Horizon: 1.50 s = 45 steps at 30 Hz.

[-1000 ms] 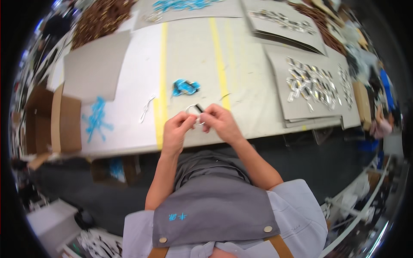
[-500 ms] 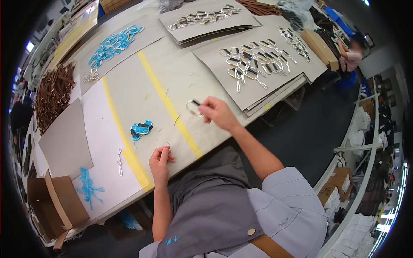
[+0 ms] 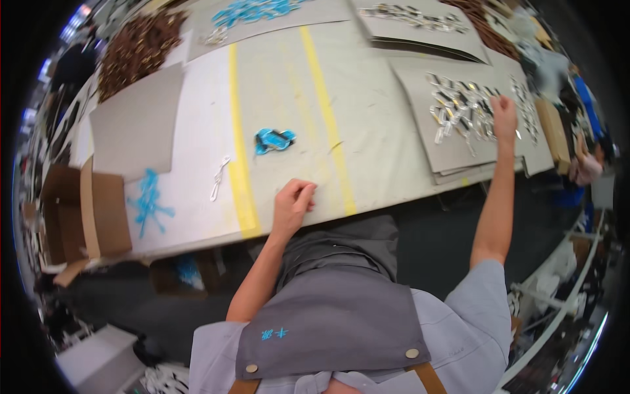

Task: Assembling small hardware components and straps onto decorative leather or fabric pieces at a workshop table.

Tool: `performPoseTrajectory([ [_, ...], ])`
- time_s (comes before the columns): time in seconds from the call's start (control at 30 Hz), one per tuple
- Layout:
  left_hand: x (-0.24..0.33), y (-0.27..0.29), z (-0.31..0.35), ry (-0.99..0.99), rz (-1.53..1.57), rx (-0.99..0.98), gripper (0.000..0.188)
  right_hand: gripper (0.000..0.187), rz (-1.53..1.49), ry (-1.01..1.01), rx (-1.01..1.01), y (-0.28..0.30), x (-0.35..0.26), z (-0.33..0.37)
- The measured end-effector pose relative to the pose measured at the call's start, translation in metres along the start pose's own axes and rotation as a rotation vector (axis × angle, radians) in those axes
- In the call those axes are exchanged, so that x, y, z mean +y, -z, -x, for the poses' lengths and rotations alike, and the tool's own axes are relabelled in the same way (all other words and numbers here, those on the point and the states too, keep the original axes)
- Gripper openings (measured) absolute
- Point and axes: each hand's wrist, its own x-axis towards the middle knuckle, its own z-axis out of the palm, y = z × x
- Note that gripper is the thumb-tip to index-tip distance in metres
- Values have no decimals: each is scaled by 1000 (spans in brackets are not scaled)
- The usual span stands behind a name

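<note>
My right hand [image 3: 504, 118] is stretched out over the grey sheet, fingers curled, at the right side of a spread of white looped cords with black and gold sleeves [image 3: 459, 108]. Motion blurs it, and whatever its fingers hold is hidden. Close to the table's front edge is my left hand [image 3: 294, 205], closed with thumb and fingers together; I cannot make out anything in them. Beyond it lies a small bunch of blue-wrapped loops with black parts [image 3: 274, 140]. To its left, a single white looped cord [image 3: 220, 178] rests on white paper.
At the left stand an open cardboard box [image 3: 105, 213] and blue plastic scraps [image 3: 151, 202]. Brown straps with metal fittings [image 3: 141, 49] are heaped behind a grey board [image 3: 136, 121]. More blue-wrapped pieces [image 3: 259, 12] lie at the back. A person [image 3: 586, 164] is at the far right.
My right hand has moved from mid-table, where it held a looped cord with a black sleeve, rightward to the spread of cords. The view has turned; my left hand stays near the table edge.
</note>
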Motion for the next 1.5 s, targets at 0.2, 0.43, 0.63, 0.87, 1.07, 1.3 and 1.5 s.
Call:
performPoseTrajectory([
  [0.2,-1,1,7,16,26,55,13,28,-465,90,-652,-85,-198,117],
  [0.43,0,3,7,4,28,10,15,28,-415,403,-776,-203,-293,239],
  [0.63,3,6,9,13,68,31,15,30,-471,310,-835,-219,-288,246],
  [0.87,-1,6,6,18,46,-9,17,32,-440,510,-717,-227,-297,264],
  [1.07,-4,19,5,95,458,95,19,26,-603,284,-748,-220,-296,264],
  [1.3,16,49,9,17,410,321,31,14,-877,-27,-1229,-156,-289,258],
  [1.5,29,39,12,38,566,161,28,15,-1045,-352,-1336,-139,-279,268],
])
